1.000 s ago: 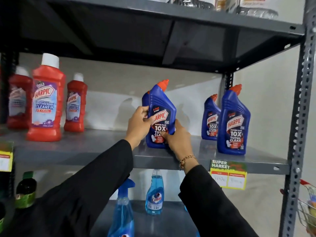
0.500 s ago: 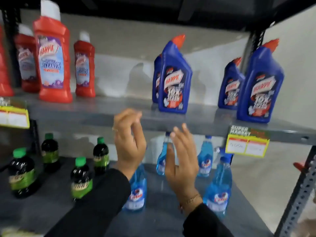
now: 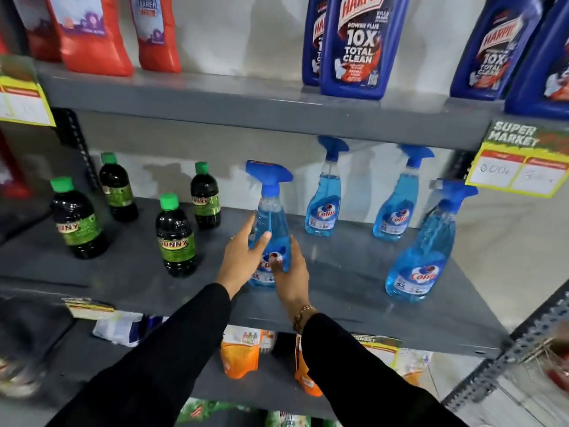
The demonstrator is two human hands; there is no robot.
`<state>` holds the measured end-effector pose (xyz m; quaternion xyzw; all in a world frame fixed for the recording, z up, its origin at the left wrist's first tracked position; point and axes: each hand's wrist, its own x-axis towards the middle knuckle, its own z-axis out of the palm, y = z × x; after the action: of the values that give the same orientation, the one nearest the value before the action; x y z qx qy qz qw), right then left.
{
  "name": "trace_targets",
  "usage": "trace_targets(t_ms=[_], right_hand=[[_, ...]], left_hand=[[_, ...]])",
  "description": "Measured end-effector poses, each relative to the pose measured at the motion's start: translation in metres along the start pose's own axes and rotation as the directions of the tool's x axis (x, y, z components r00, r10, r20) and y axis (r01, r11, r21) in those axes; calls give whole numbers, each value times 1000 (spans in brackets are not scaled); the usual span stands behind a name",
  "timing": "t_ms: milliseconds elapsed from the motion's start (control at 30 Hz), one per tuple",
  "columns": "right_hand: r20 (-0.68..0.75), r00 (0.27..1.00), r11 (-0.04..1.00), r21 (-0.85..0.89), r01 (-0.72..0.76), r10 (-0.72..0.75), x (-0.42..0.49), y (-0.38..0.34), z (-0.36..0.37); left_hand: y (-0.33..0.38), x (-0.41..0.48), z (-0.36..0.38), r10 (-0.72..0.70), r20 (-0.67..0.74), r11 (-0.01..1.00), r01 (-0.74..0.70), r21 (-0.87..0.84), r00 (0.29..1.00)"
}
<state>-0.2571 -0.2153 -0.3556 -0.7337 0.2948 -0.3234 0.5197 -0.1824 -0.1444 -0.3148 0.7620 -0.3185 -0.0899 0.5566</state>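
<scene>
- A grey metal rack fills the view. Its middle shelf [image 3: 354,272] is fully in view, the upper shelf [image 3: 215,97] runs across the top, and the lower shelf is mostly hidden by the arms.
- Two black sleeves, the left sleeve [image 3: 160,359] and the right sleeve [image 3: 363,371], rise from the bottom edge toward the middle shelf. The bottom edge cuts off both elbows.
- Blue bottles [image 3: 354,47] stand on the upper shelf at the right and red bottles [image 3: 92,35] at the left. All are cut off at the top, so no caps show.
- A spray bottle [image 3: 271,220] of blue liquid stands upright near the front centre of the middle shelf, between the two hands. The hands cover most of its label.
- Three more sprayers [image 3: 418,257] stand apart to its right, one in front and two at the back.
- Four dark bottles [image 3: 175,238] with green caps stand to the left.
- A yellow price tag [image 3: 520,167] hangs from the upper shelf at the right. Its handwriting is too faint to read.
- Orange pouches [image 3: 240,355] lie on the lower shelf, partly hidden behind the sleeves.
- The left hand [image 3: 240,263] cups the spray bottle's left side, thumb across the front and fingers reaching behind it.
- The right hand [image 3: 294,275] holds its right side, thumb on the label. The other fingers pass behind the bottle, out of sight.
- A gold bracelet [image 3: 303,312] sits at the right wrist.
- A blurred object at the far right edge cannot be made out.
</scene>
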Motion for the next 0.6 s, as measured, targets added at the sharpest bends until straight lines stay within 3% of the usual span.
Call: trace_targets(t_ms=[167,400,600], right_hand=[[-100,995,998,57,3,3,3,11,-10],[-241,970,1000,17,-10,14,16,21,-86],[-226,971,997,28,-78,82,21,28,-119]], left_hand=[[15,7,12,52,33,999,-52,-2,998],[48,11,71,110,161,992,-99,-73,981],[53,13,106,95,207,995,-84,-60,974]])
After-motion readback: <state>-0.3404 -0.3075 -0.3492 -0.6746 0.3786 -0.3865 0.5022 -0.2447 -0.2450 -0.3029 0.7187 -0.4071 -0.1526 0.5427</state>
